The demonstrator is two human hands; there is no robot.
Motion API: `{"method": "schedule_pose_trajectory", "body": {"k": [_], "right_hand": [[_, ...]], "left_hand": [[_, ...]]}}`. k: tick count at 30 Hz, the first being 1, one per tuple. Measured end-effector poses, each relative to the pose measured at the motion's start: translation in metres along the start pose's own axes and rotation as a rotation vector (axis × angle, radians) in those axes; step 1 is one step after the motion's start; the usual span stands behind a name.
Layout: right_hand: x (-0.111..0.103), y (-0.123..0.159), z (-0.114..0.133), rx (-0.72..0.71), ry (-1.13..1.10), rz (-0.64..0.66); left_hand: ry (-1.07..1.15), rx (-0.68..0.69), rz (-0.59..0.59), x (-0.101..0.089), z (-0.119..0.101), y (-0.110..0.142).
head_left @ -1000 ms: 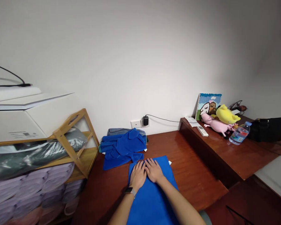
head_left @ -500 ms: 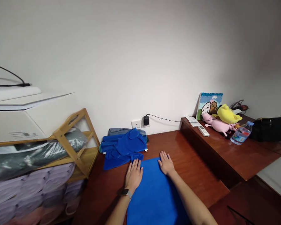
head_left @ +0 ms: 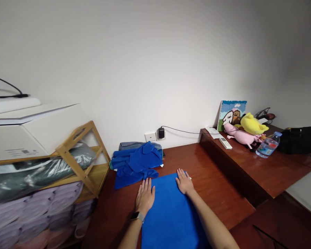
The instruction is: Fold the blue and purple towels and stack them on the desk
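A flat blue cloth (head_left: 168, 214) lies spread on the brown wooden table (head_left: 217, 193), running toward me. My left hand (head_left: 145, 197), with a watch (head_left: 138, 216) on the wrist, rests flat along the cloth's far left edge, fingers stretched out. On the far right corner lies my right hand (head_left: 184, 182), palm down, fingers extended. A small white tag shows beside its fingers. Just beyond my left hand is a rumpled pile of blue cloths (head_left: 138, 162), with a greyish-blue folded fabric behind it.
At left stands a wooden rack (head_left: 79, 145) with a white box (head_left: 28, 138), plastic-wrapped goods and slippers. On the raised ledge at right are a remote (head_left: 225, 143), plush toys (head_left: 245, 133), a water bottle (head_left: 269, 145) and a black bag (head_left: 300, 140). A cable runs from a plugged adapter (head_left: 161, 132).
My left hand has slid slightly left and toward me, onto the cloth's edge. My right hand has barely moved; a white tag now shows beside it. The view has shifted a little.
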State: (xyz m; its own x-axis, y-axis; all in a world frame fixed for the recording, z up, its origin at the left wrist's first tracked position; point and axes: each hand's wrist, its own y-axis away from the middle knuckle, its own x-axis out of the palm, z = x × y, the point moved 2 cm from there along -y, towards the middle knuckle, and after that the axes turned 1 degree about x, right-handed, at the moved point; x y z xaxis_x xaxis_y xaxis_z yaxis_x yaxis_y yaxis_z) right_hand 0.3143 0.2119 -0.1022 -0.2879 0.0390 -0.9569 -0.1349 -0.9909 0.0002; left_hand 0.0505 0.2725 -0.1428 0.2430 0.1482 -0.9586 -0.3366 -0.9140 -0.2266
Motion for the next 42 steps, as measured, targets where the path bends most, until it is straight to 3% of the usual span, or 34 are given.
{"method": "schedule_pose_trajectory", "body": {"k": [3,7,11,15,18,23,26,28,31,34,36,42], "right_hand": [[-0.013,-0.002,-0.014,0.022,-0.011,0.044],[-0.020,0.006,0.002,0.015,-0.025,-0.017],[-0.004,0.028,0.039,-0.101,-0.070,-0.167],[0.021,0.046,0.056,-0.187,-0.105,-0.101],[0.019,0.048,0.036,-0.144,-0.074,-0.067],[-0.014,0.046,-0.021,0.079,-0.016,0.013],[-0.026,0.056,-0.032,0.135,-0.019,-0.009],[-0.022,0.070,-0.021,0.099,-0.018,-0.095],[0.000,0.097,0.016,-0.044,-0.033,-0.186],[0.025,0.120,0.048,-0.174,-0.078,-0.129],[0.031,0.128,0.049,-0.167,-0.084,-0.095],[0.001,0.135,-0.010,0.081,-0.011,-0.040]], "left_hand": [[0.004,0.019,-0.003,-0.007,0.000,-0.001],[-0.003,0.082,-0.040,-0.020,-0.013,0.002],[0.036,0.226,-0.086,-0.021,-0.041,0.013],[0.067,0.289,-0.017,-0.007,-0.061,0.027],[0.062,0.241,0.030,-0.004,-0.056,0.031],[0.029,0.111,0.052,-0.014,-0.022,0.033],[0.014,0.078,0.037,-0.021,-0.007,0.039],[0.030,0.116,-0.021,-0.025,-0.012,0.049],[0.078,0.247,-0.073,-0.025,-0.043,0.073],[0.090,0.324,-0.022,-0.019,-0.076,0.099],[0.085,0.327,-0.004,-0.016,-0.082,0.113],[0.030,0.212,-0.018,-0.024,-0.034,0.124]]}}
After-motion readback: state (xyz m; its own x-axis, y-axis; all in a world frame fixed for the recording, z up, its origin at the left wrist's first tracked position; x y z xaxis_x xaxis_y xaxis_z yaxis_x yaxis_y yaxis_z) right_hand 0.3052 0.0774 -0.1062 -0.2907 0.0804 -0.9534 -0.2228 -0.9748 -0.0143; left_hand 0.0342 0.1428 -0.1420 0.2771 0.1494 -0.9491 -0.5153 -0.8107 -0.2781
